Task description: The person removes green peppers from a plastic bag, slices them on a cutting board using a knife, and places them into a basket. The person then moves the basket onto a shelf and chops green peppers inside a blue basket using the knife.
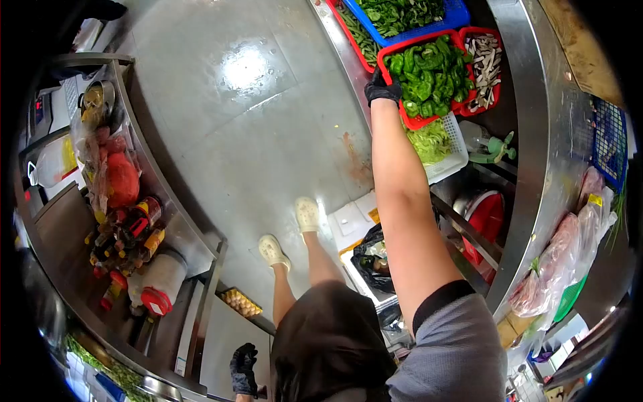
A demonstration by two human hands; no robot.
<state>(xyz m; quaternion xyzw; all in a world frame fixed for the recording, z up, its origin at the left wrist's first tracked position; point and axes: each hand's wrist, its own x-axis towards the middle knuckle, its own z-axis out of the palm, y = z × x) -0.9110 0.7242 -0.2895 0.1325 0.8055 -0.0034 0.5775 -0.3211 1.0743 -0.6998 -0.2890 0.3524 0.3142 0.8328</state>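
Note:
My right hand (383,88), in a black glove, is closed on the near left rim of a red basket (415,123) filled with cut green peppers (429,75). That basket sits against a blue basket (458,15) of green vegetables and overlaps a white basket (457,144) of shredded pale-green vegetable (430,142). Beside it is a red basket (497,90) of sliced mushroom-like pieces (483,63). Low at my side hangs my left hand (244,368), also black-gloved, its fingers loosely bent with nothing visible in them.
A steel counter (164,194) on the left holds bottles (134,228), a red-lidded jar (164,281) and bagged food (120,177). Eggs (241,303) sit low beside it. A white foam box (351,221) and black bag (372,258) lie by my feet. Bagged meat (552,264) rests at right.

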